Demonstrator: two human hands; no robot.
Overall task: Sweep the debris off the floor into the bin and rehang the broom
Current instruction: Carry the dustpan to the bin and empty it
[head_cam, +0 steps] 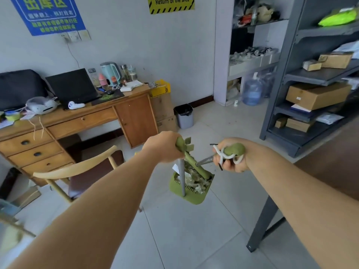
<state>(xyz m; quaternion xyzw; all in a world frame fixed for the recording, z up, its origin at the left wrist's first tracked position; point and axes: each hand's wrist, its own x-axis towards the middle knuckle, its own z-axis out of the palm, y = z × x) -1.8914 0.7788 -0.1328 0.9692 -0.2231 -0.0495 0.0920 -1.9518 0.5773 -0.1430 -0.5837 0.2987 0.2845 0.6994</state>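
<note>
Both hands were out front: the left hand (165, 147) wrapped tight round the dustpan (189, 188) handle, its green pan full of debris (192, 179) above the floor tiles (194, 230). The right hand (233, 160) was closed on the broom (232, 150) handle's green end. Further off, the grey bin (185, 117) stood beside the desk (134, 117)'s right end.

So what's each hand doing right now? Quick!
Left hand: closed around the dustpan handle.
Right hand: closed around the broom handle.
</note>
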